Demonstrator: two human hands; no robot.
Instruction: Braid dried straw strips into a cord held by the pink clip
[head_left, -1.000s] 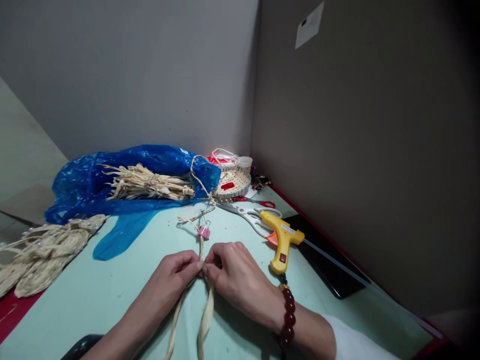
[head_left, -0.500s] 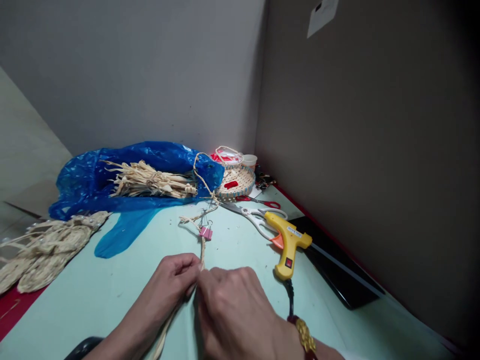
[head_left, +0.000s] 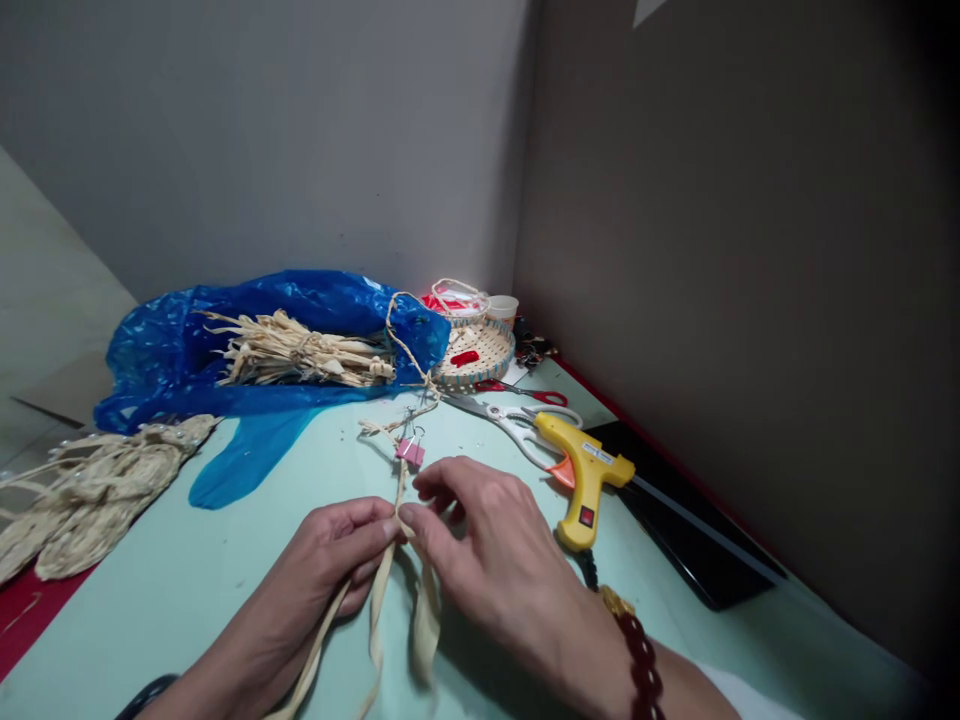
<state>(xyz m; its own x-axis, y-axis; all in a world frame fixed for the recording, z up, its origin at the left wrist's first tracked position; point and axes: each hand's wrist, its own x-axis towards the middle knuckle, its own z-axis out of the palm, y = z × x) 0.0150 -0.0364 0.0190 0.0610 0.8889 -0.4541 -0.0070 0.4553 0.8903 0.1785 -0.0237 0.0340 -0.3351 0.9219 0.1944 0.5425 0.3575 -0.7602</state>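
My left hand (head_left: 337, 555) and my right hand (head_left: 480, 545) meet over pale straw strips (head_left: 379, 610) on the light green table (head_left: 187, 590). Both pinch the strips where they join a thin braid (head_left: 400, 488). The braid runs up to a pink binder clip (head_left: 409, 452), which is tied to a twisted cord (head_left: 405, 352). Loose strip ends trail down toward me between my wrists. A dark red bead bracelet (head_left: 643, 655) circles my right wrist.
A yellow glue gun (head_left: 585, 475) lies right of my hand, with white-handled scissors (head_left: 510, 422) and red-handled scissors (head_left: 525, 393) behind it. A blue plastic bag (head_left: 247, 345) holds dried husks (head_left: 300, 358). A woven tray (head_left: 476, 350), a woven straw piece (head_left: 90, 490) and a black slab (head_left: 697, 540) lie around.
My right hand lifted from over the strips and spread its fingers, showing the strips again. The pinch point stayed near the braid's lower end. The view shifted slightly.
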